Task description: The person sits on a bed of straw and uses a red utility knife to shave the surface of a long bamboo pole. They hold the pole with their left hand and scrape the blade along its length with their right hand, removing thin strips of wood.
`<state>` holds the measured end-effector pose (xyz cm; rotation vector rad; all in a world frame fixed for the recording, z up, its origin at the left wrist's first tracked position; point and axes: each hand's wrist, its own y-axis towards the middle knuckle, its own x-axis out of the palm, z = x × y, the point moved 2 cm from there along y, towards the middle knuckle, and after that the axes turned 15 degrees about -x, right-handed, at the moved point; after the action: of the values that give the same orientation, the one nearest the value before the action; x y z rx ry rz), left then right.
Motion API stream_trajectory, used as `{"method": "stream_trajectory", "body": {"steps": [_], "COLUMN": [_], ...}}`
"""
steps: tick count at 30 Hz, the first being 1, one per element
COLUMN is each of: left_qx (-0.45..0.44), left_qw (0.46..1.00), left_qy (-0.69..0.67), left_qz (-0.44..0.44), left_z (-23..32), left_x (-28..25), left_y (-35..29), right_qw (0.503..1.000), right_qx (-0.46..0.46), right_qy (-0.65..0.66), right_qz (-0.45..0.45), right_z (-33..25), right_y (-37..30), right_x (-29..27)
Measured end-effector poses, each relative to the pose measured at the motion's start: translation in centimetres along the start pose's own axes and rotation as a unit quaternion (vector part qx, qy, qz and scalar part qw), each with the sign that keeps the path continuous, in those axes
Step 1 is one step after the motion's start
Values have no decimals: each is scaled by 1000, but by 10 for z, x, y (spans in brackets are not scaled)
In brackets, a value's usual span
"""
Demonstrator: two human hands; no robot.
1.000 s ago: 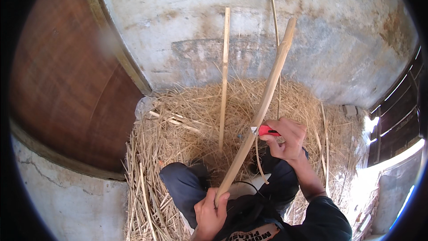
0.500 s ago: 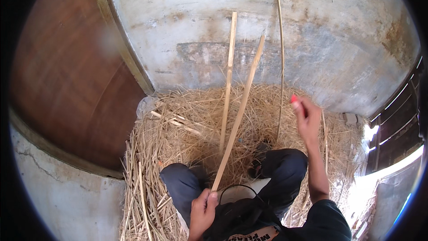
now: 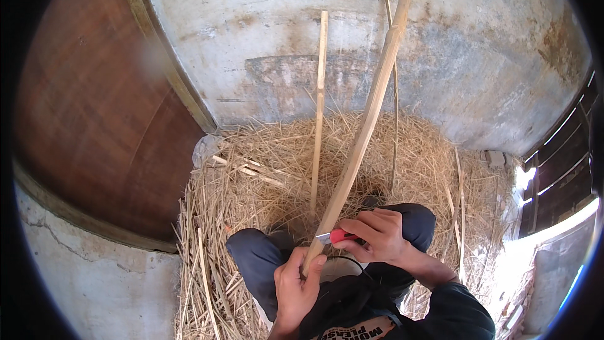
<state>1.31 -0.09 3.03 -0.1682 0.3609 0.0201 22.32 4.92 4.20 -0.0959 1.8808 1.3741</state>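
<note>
My left hand (image 3: 296,289) is closed round the lower end of a long, pale bamboo strip (image 3: 365,135), which slants up and away to the right. My right hand (image 3: 379,237) grips a red utility knife (image 3: 343,236). Its short metal blade lies against the strip just above my left hand. Both hands are close together over my lap, between my bent knees. The handle of the knife is partly covered by my fingers.
Two more bamboo strips lean upright by the wall: a straight one (image 3: 319,107) and a thinner one (image 3: 395,88). Shavings (image 3: 251,201) cover the floor in a heap. A brown door panel (image 3: 94,119) stands left; dark slats (image 3: 563,157) are at the right.
My right hand has come down and inward from the right, bringing the knife onto the strip. The strip's far end has risen and shifted right, while my left hand keeps its grip.
</note>
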Motion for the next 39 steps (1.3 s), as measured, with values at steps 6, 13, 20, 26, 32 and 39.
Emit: {"method": "stream_trajectory", "body": {"steps": [6,13,20,26,32,39], "left_qx": [15,23,12,7,1,-47], "left_qw": [999,999,999,998,998,997], "left_qy": [30,15,19,34,55,49], "left_qz": [23,42,47,43,10,-26], "left_z": [3,9,8,-2,-19,-20], "left_x": [1,2,2,2,0,-9], "left_y": [-2,-6,-7,-11,-26,-45], "right_qw": [1000,999,998,997,976,963], "right_qx": [-7,-13,-18,13,137,176], "right_qy": [-12,-33,-52,-69,-91,-155], "right_qz": [20,23,21,31,139,137], "right_z": [2,4,8,17,70,139], "right_y": [3,5,5,7,10,15], "right_x": [-3,-6,-8,-14,-36,-63]}}
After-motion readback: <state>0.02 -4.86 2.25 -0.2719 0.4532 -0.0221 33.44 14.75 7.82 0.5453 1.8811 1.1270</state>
